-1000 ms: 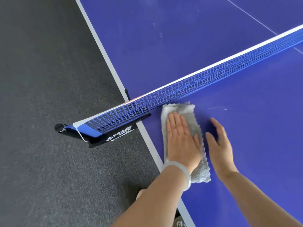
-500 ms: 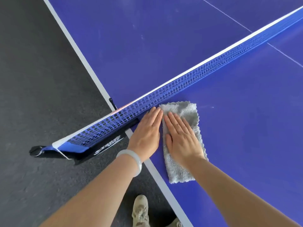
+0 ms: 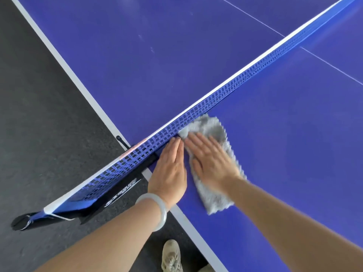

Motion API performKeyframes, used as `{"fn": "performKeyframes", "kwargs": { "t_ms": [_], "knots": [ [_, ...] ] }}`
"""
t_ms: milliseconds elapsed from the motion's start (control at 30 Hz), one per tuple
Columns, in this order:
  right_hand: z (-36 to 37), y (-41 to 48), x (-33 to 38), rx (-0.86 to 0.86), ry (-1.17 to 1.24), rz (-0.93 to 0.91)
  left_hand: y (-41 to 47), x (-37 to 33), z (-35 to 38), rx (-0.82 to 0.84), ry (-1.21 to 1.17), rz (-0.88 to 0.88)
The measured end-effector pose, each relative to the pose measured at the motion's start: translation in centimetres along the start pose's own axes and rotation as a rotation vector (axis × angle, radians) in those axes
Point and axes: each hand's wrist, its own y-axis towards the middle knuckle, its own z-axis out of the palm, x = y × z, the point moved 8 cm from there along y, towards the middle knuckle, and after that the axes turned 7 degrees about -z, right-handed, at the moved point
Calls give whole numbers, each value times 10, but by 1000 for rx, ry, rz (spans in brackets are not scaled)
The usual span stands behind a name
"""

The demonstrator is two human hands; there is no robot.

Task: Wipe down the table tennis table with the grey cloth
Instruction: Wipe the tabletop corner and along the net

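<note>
Your right hand (image 3: pixel 211 161) flat on the cloth (image 3: pixel 214 197) (fingers straight), your left hand (image 3: pixel 170 171) flat on the table (image 3: pixel 294 154) beside it, fingertips at the net (image 3: pixel 225 93).

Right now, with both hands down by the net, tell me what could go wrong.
The cloth bunches against the net; pushed further by the right hand, it may snag the mesh. The left hand lies flat beside the net clamp at the table edge; a shove there might shift the clamp. The bracelet could knock the edge.
</note>
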Motion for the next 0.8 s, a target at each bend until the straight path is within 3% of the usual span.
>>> {"fn": "performKeyframes", "kwargs": {
  "t_ms": [67, 200, 300, 367, 467, 500, 567, 633, 700, 800],
  "knots": [
    [-16, 19, -62, -57, -23, 101, -1, -2, 0, -2, 34, 22],
    [-39, 22, -178, -210, 46, 575, 0, -1, 1, -13, 61, 22],
    [-28, 13, -157, -249, 93, 768, 0, -1, 1, -20, 85, 23],
    [-13, 10, -89, -281, 110, 630, -1, -1, 0, -19, 70, 21],
    [10, -19, 19, -178, 75, 253, -2, -2, -1, -22, 72, 28],
    [12, -37, 31, -144, 50, 166, -2, -3, -1, -24, 80, 33],
    [7, -79, 1, -123, 36, 164, -3, -3, -2, -33, 99, 52],
    [-9, -125, -68, -183, 15, 368, -3, -2, -1, -39, 130, 56],
    [-25, -164, -138, -215, 45, 695, -2, 1, -1, -41, 161, 46],
    [-25, -171, -151, -271, 94, 1042, -1, -3, -1, -60, 186, 53]
  ]
}}
